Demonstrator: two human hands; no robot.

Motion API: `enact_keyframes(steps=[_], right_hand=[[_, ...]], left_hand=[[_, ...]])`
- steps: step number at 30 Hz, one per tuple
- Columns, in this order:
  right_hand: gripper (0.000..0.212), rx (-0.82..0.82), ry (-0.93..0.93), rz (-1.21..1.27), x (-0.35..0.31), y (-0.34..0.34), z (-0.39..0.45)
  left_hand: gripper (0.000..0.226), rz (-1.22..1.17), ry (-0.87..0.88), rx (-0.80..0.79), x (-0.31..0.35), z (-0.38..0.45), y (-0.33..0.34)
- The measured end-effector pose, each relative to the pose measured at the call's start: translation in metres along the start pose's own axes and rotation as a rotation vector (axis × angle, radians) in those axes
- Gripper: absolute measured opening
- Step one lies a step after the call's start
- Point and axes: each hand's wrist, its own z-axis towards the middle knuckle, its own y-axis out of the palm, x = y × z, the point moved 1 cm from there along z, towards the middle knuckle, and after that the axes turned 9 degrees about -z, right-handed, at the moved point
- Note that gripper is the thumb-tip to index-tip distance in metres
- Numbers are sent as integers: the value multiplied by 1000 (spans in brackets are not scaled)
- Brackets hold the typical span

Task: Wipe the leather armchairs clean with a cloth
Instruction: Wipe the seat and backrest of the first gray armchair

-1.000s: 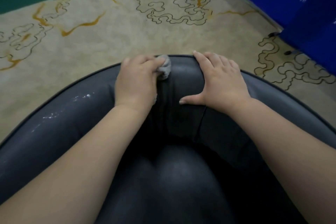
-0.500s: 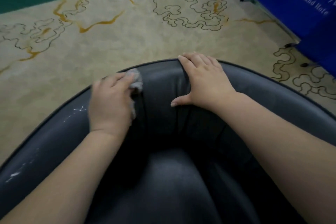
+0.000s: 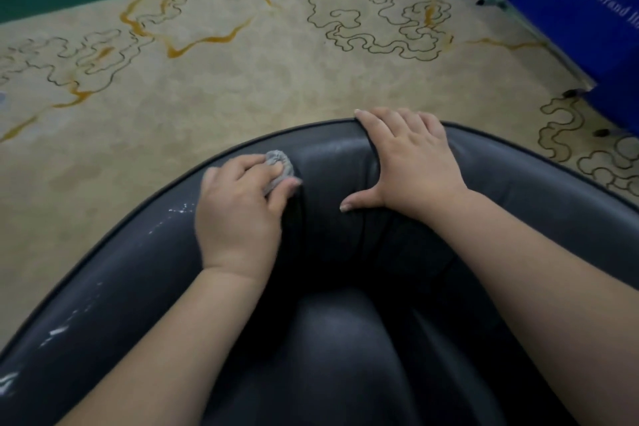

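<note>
The cloth (image 3: 278,166) is a little grey wad pinched in the curled fingers of the left hand (image 3: 242,207) and pressed on the top rim of the dark leather armchair (image 3: 518,183), left of the back's middle, while the right hand (image 3: 411,162) lies flat with fingers spread over the rim just beside it. I'd guess the main risk is that such a small wad skips the white specks (image 3: 176,210) further down the left rim, or slips off the outer edge onto the carpet (image 3: 242,86). Plenty of bare rim both ways, though the right hand blocks a rightward pass.
</note>
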Motion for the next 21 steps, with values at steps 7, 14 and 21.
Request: enact_keyframes(steps=[7, 14, 21], right_hand=[[128, 3, 12, 21, 1, 2, 1], [129, -23, -17, 11, 1, -4, 0], [131, -19, -74, 50, -38, -11, 5]], left_hand=[[17, -8, 143, -66, 25, 6, 27], [19, 49, 26, 8, -28, -19, -35], [22, 3, 87, -110, 12, 5, 4]])
